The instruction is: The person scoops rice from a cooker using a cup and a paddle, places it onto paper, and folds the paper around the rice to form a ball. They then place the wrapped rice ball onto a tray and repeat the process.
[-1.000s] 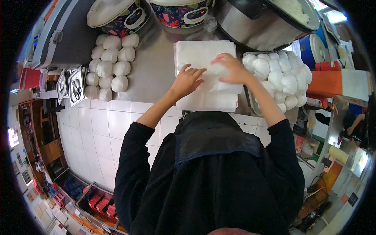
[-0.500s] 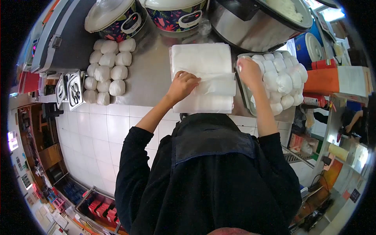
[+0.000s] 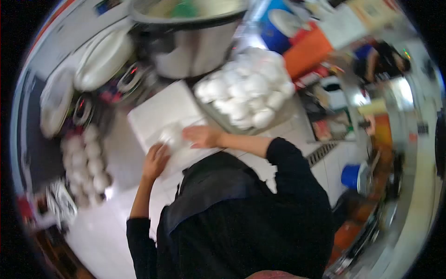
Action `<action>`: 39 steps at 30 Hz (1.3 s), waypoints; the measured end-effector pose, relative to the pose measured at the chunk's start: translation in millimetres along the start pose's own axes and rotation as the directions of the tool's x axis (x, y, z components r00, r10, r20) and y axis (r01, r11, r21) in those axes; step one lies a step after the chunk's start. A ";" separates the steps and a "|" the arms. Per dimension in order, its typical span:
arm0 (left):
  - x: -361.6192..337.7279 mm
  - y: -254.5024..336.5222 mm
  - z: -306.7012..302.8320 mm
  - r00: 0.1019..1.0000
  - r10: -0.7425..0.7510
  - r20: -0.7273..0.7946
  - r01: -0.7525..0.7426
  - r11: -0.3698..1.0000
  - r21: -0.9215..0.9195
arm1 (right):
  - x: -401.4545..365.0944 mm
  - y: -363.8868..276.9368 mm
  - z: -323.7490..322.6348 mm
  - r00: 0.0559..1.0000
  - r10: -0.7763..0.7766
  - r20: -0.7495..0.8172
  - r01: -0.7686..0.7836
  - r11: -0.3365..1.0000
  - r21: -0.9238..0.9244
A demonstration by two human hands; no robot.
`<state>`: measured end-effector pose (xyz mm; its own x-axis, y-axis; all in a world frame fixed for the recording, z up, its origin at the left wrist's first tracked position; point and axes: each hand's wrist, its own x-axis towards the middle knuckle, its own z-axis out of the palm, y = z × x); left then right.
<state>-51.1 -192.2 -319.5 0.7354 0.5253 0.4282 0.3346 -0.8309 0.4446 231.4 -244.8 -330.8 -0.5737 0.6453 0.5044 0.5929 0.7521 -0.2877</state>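
Note:
Blur softens the whole head view. A rounded white lump (image 3: pixel 171 134) rests on the stack of white paper sheets (image 3: pixel 160 107) in front of me. My right hand (image 3: pixel 203 136) lies on the lump's right side, its fingers stretched toward it. On the near left side, my left hand (image 3: pixel 157 160) is at the sheets' edge with bent fingers; whether it pinches paper is smeared. A tray (image 3: pixel 220 116) right of the stack carries a heap of white rounded pieces (image 3: pixel 246 93). Several white wrapped bundles (image 3: pixel 83 162) stand in rows at the left.
Behind the paper is a large metal pot (image 3: pixel 186 51) with a green thing inside. Two white-lidded cookers (image 3: pixel 100 58) stand at the back left. Metal containers (image 3: pixel 60 200) are by the left table edge. An orange box (image 3: pixel 309 53) and another person (image 3: pixel 381 63) are at the right.
My view has swung to the right. My right hand has come from the tray to the paper stack, where a white lump now lies. My left hand has shifted to the stack's near left edge.

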 end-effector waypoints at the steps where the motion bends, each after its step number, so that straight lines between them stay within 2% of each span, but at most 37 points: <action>1: -2.2 -3.3 3.3 1.000 0.006 -0.013 -0.006 1.000 0.019 | -1.7 1.7 -0.8 0.999 -0.033 0.003 0.033 0.994 -0.102; 2: -3.2 -3.3 -1.0 1.000 0.019 0.015 -0.019 1.000 0.020 | 1.4 -1.6 -4.0 0.997 -0.076 -0.018 0.071 0.981 -0.180; 3: -2.0 -6.9 -1.6 0.999 0.020 0.041 -0.022 0.999 0.037 | 0.7 1.9 -4.6 0.999 -0.047 -0.023 0.041 0.975 -0.219; 5: -4.8 -14.5 3.6 0.999 0.033 0.037 -0.033 0.999 0.017 | 6.6 6.1 -1.3 0.990 0.050 0.135 -0.037 0.994 -0.098; 9: 0.5 2.0 -4.8 1.000 -0.008 -0.007 0.009 0.999 0.033 | 24.0 14.4 8.5 0.985 0.125 0.116 -0.125 0.992 -0.011; 11: 3.3 12.7 -6.1 0.999 -0.016 -0.031 0.017 0.999 0.041 | 29.0 12.1 6.7 0.983 0.181 -0.001 -0.179 0.972 0.156; 13: -0.5 9.1 -3.5 0.998 -0.027 -0.061 0.030 0.998 0.053 | 33.2 8.7 1.0 0.974 0.223 -0.029 -0.216 0.963 0.161; 15: -11.8 -5.8 8.1 0.966 -0.256 -0.038 0.252 0.964 -0.087 | 32.1 8.3 -1.1 0.963 0.264 -0.052 -0.252 0.953 0.169; 16: -8.8 -3.1 5.0 0.966 -0.255 -0.037 0.251 0.964 -0.087 | 28.0 10.3 0.7 0.962 0.274 0.002 -0.271 0.950 0.155; 18: 5.3 6.2 -7.3 0.987 -0.157 0.041 0.151 0.982 0.117 | 25.8 9.2 1.1 0.958 0.280 0.058 -0.286 0.948 0.143; 19: 9.8 6.8 -9.9 0.986 -0.160 0.036 0.155 0.980 0.122 | 27.5 7.8 -1.6 0.929 0.360 0.089 -0.371 0.912 0.177; 20: 13.1 7.3 -11.9 0.961 -0.270 0.052 0.265 0.960 0.087 | 30.4 6.2 -3.0 0.891 0.436 0.126 -0.453 0.866 0.210; 21: 16.7 7.6 -11.9 0.924 -0.377 0.072 0.373 0.926 0.052 | 36.6 5.3 -2.4 0.893 0.431 0.129 -0.449 0.867 0.214; 22: 21.8 0.0 -8.5 0.883 -0.461 0.090 0.463 0.886 -0.002 | 46.1 4.1 0.6 0.795 0.586 0.156 -0.606 0.777 0.172; 23: 27.7 -15.2 -6.1 0.881 -0.464 0.091 0.465 0.885 0.002 | 56.3 3.7 2.8 0.670 0.722 0.173 -0.742 0.659 0.125; 24: 34.7 -34.4 -4.2 0.761 -0.614 0.210 0.630 0.777 -0.007 | 67.8 5.4 1.6 0.672 0.719 0.174 -0.740 0.660 0.129; 25: 43.6 -50.0 -2.2 0.601 -0.730 0.325 0.770 0.638 0.008 | 81.3 8.5 -0.6 0.612 0.745 0.267 -0.775 0.632 0.013; 26: 63.9 -62.9 4.2 0.501 -0.742 0.445 0.727 0.640 0.249 | 92.0 12.6 -3.6 0.540 0.766 0.348 -0.789 0.605 -0.109; 27: 80.2 -71.1 7.3 0.367 -0.762 0.534 0.619 0.628 0.471 | 99.3 14.1 -4.8 0.545 0.761 0.350 -0.786 0.610 -0.102; 28: 88.5 -55.9 2.4 0.363 -0.767 0.530 0.618 0.623 0.479 | 105.8 14.5 -5.8 0.593 0.724 0.352 -0.696 0.681 -0.228; 29: 103.1 -22.8 -5.2 0.524 -0.760 0.386 0.470 0.635 0.612 | 110.0 16.1 -6.7 0.637 0.682 0.359 -0.583 0.731 -0.355; 30: 110.1 -5.3 -12.6 0.676 -0.692 0.254 0.323 0.588 0.742 | 100.0 20.3 9.9 0.875 0.484 -0.013 -0.448 0.798 -0.402; 31: 111.7 -7.1 -16.2 0.672 -0.696 0.253 0.321 0.581 0.748 | 104.4 24.3 8.8 0.876 0.482 -0.016 -0.449 0.802 -0.394; 32: 115.1 -9.4 -18.4 0.717 -0.568 0.404 0.232 0.741 0.630 | 109.8 37.4 0.6 0.797 0.511 0.323 -0.450 0.858 -0.248; 33: 114.9 -11.2 -22.2 0.741 -0.412 0.530 0.137 0.866 0.481 | 115.3 46.7 -5.2 0.647 0.431 0.629 -0.486 0.869 -0.095; 34: 110.0 -10.3 -30.6 0.818 -0.273 0.506 0.113 0.939 0.324 | 110.9 49.6 -11.7 0.704 0.364 0.610 -0.482 0.876 0.033; 35: 102.4 -13.5 -31.6 0.819 -0.277 0.503 0.115 0.937 0.330 | 106.4 50.0 -13.2 0.708 0.359 0.608 -0.476 0.879 0.035; 37: 79.7 -18.4 -30.4 0.867 -0.294 0.402 0.344 0.937 -0.057 | 93.4 46.4 -14.5 0.798 0.305 0.520 -0.507 0.806 0.306; 38: 68.6 -6.4 -35.9 0.949 -0.219 0.228 0.235 0.971 -0.046 | 87.7 40.3 -21.6 0.820 0.305 0.485 -0.505 0.785 0.359; 39: 56.2 -5.3 -33.9 0.948 -0.220 0.230 0.236 0.971 -0.045 | 81.6 36.1 -22.2 0.820 0.305 0.485 -0.505 0.784 0.361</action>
<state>-31.6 -152.1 -271.1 0.7592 0.6383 0.1271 0.4716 -0.6741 0.5684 218.5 -168.0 -281.9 -0.5631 0.8235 -0.0688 0.5505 0.3118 -0.7744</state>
